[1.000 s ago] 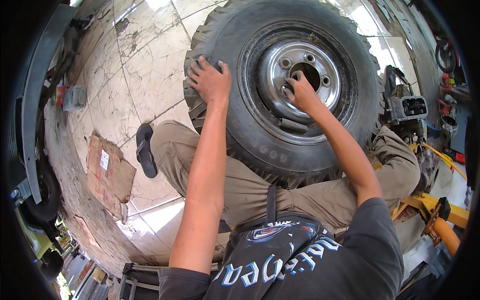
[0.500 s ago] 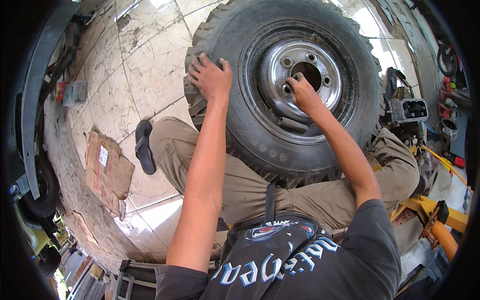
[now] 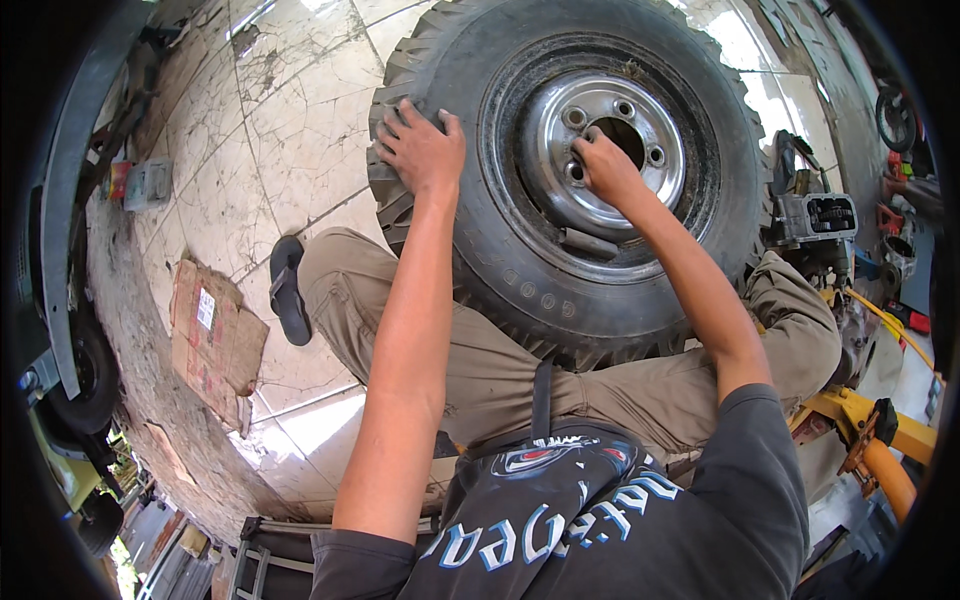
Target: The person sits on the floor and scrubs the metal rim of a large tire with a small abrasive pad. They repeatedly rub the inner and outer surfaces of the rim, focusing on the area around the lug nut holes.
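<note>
A large black tire (image 3: 560, 300) with a chunky tread lies flat on the floor in front of my crossed legs. Set in its middle is a silver steel wheel (image 3: 560, 190) with a round centre opening and several bolt holes. My left hand (image 3: 425, 155) rests with spread fingers on the tire's left shoulder and tread. On the wheel face, my right hand (image 3: 607, 168) is closed beside the centre opening, close to a bolt hole; whatever its fingers hold, if anything, is hidden. A short dark cylindrical piece (image 3: 588, 244) lies at the wheel's near edge.
Torn cardboard (image 3: 215, 335) and a black sandal (image 3: 289, 290) lie on the tiled floor (image 3: 290, 190) to the left. A metal housing (image 3: 815, 220) stands right of the tire. A yellow metal frame (image 3: 890, 440) is at lower right, and a clear plastic container (image 3: 150, 185) at far left.
My right hand has shifted slightly up and left over the wheel's centre, still closed. My left hand stays spread on the tire, its fingertips marginally higher.
</note>
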The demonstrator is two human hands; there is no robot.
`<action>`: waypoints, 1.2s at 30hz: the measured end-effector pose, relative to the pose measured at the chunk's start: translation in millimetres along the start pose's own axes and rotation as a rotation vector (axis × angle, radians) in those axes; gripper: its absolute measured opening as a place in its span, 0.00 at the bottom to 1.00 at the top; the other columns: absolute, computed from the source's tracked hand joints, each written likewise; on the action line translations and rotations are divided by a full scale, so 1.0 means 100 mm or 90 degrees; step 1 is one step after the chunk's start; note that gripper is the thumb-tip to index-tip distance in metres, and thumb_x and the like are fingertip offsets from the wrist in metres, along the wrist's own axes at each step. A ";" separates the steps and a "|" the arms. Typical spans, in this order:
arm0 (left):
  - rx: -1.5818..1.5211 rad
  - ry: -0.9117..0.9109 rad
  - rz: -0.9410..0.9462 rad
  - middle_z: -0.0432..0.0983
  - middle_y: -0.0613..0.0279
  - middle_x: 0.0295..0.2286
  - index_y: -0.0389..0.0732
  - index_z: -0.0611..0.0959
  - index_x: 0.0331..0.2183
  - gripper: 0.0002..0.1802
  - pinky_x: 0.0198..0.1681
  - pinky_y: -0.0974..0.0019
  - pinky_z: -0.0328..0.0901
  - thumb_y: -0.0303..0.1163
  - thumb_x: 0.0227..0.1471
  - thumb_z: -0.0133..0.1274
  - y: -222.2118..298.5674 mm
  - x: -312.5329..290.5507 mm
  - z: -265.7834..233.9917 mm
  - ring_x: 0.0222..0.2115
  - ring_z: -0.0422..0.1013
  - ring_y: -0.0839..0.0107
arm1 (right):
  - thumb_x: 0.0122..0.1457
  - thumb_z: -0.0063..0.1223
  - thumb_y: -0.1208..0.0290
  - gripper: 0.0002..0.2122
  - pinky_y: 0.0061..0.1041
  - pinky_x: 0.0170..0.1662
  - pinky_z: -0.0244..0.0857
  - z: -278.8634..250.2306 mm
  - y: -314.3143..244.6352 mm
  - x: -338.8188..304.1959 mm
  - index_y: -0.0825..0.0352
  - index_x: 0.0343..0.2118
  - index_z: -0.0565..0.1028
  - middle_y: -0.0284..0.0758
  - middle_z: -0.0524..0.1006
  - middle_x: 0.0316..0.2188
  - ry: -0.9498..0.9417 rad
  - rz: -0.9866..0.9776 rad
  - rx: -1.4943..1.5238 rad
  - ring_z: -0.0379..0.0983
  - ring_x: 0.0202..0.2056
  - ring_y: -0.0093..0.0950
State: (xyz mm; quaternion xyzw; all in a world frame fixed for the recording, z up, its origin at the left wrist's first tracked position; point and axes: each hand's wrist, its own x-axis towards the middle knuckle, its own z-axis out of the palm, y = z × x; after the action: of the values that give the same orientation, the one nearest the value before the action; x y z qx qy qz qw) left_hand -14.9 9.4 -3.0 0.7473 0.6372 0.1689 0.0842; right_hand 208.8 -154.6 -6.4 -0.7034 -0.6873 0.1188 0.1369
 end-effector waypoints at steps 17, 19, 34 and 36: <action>-0.006 0.034 0.010 0.62 0.36 0.56 0.34 0.65 0.59 0.37 0.64 0.36 0.47 0.51 0.58 0.49 -0.02 0.01 0.08 0.60 0.57 0.38 | 0.51 0.50 0.79 0.08 0.49 0.43 0.73 0.16 -0.16 0.02 0.77 0.34 0.75 0.61 0.74 0.35 0.000 0.119 0.020 0.76 0.38 0.58; -0.007 0.043 0.014 0.62 0.36 0.56 0.34 0.65 0.58 0.37 0.63 0.36 0.48 0.51 0.58 0.49 -0.04 0.00 0.09 0.60 0.57 0.38 | 0.52 0.49 0.78 0.09 0.50 0.44 0.73 0.17 -0.19 -0.02 0.78 0.33 0.75 0.62 0.74 0.35 -0.021 0.092 0.021 0.76 0.38 0.58; 0.000 0.036 0.005 0.62 0.37 0.57 0.35 0.65 0.59 0.37 0.63 0.35 0.48 0.51 0.57 0.49 -0.05 0.00 0.09 0.60 0.56 0.38 | 0.52 0.50 0.77 0.09 0.49 0.45 0.73 0.25 -0.18 0.05 0.79 0.32 0.76 0.62 0.75 0.36 -0.038 0.149 0.033 0.76 0.38 0.58; -0.001 0.041 0.008 0.62 0.37 0.57 0.35 0.65 0.59 0.37 0.63 0.35 0.48 0.51 0.57 0.49 -0.03 0.01 0.09 0.60 0.56 0.39 | 0.52 0.51 0.77 0.09 0.49 0.45 0.72 0.23 -0.12 0.03 0.78 0.33 0.76 0.63 0.74 0.37 0.031 0.183 0.038 0.76 0.38 0.59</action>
State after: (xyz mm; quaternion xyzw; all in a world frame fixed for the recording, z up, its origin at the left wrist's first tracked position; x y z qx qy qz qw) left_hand -14.4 11.3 -11.9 0.7452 0.6349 0.1940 0.0629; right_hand 189.9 -151.0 -23.3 -0.7928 -0.5721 0.1407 0.1562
